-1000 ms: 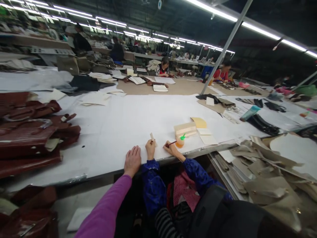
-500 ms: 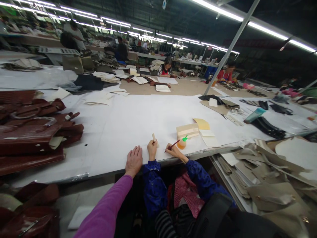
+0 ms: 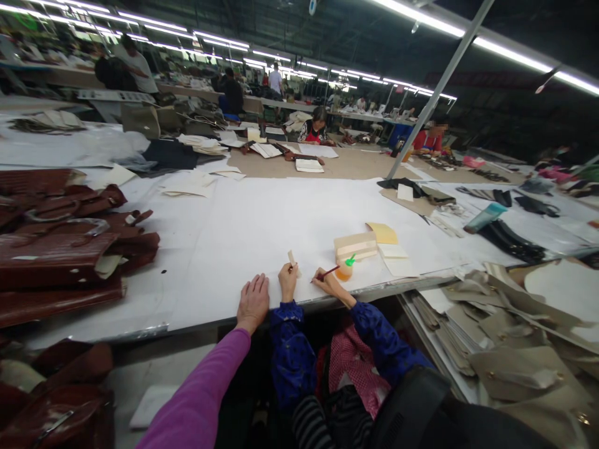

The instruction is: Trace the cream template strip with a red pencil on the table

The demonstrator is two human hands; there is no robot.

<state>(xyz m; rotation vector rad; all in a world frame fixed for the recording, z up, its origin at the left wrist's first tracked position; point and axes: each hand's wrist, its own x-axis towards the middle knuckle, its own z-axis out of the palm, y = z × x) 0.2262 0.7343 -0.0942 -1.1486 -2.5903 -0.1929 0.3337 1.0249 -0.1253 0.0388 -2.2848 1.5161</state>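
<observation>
My left hand, in a purple sleeve, lies flat on the white tabletop near its front edge, fingers stretched out and holding nothing. My right hand is out of view. Just to the right, a seated co-worker in blue sleeves works at the same edge. That person's left hand pinches a small beige strip. Their right hand holds a thin dark red stick-like tool. Beside it stands a small bottle of orange liquid with a green top.
Behind the bottle sits a beige block-shaped stack, with a yellow piece next to it. Dark red-brown bags are piled at the left. Taupe pieces lie at the lower right. A slanted metal pole rises beyond the table.
The view has shifted very slightly. My left hand stays flat in place, and the co-worker's hands hold nearly the same pose. Far off, a person in white now stands upright.
</observation>
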